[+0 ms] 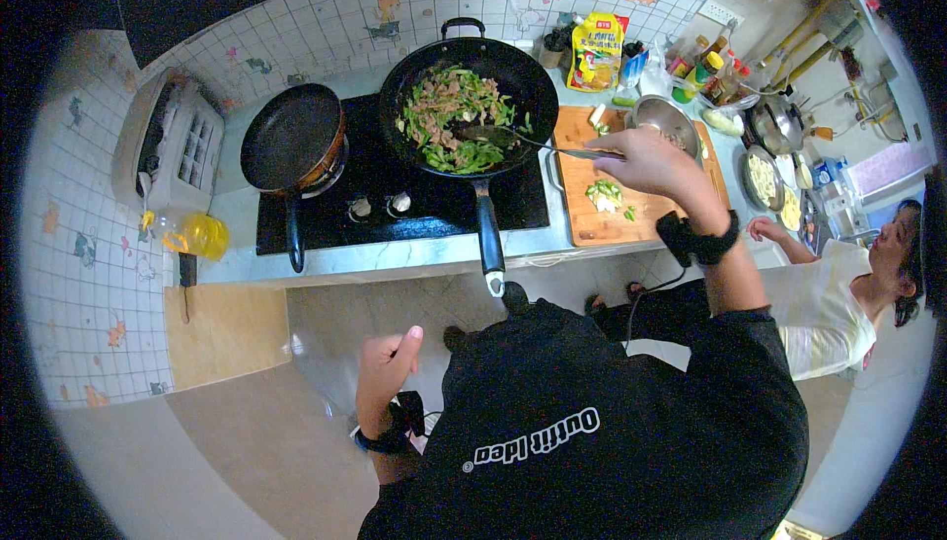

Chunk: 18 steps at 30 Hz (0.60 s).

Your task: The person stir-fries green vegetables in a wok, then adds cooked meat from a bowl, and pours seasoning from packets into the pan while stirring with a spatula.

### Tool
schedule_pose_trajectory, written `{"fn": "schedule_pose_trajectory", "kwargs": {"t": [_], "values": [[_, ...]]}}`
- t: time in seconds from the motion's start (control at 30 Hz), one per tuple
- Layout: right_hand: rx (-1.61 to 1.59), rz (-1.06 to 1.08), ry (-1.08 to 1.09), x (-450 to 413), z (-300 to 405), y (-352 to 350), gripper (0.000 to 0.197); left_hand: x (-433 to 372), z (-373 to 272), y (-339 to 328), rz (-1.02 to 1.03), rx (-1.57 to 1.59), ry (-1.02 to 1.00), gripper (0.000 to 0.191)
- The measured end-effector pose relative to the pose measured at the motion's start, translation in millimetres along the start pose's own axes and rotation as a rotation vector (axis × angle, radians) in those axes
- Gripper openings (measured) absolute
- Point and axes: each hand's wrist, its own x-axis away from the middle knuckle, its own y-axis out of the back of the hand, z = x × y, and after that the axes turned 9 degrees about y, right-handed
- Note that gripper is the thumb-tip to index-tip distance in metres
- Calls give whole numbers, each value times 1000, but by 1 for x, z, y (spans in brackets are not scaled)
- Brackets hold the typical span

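Observation:
My right hand (651, 159) grips the handle of a metal cooking spatula (551, 146) over the wooden cutting board (584, 225). The spatula's head rests among sliced meat and green pepper pieces (455, 115) in a black wok (536, 89). The wok stands on the black glass cooktop (444, 207), its long handle (488, 233) pointing toward me. Below the counter, to the left of my body, my left hand (386, 366) hangs loosely curled with the thumb out. Nothing shows in it, though its fingers are partly hidden.
A black frying pan (292, 140) sits left of the wok, near an oil bottle (203, 237). Chopped scallion (605, 196) and a steel bowl (669, 118) are on the board. Seasoning pouch (595, 52), bottles (699, 74) and plates (762, 177) line the right. Another person (825, 296) stands at right.

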Motion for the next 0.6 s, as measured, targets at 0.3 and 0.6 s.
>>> {"fn": "schedule_pose_trajectory", "kwargs": {"t": [0.3, 0.6], "values": [[521, 295, -2, -43, 37, 19, 19, 8, 6, 0, -51, 28, 0, 50], [436, 211, 116, -50, 83, 36, 23, 23, 30, -7, -165, 161, 91, 50]]}}
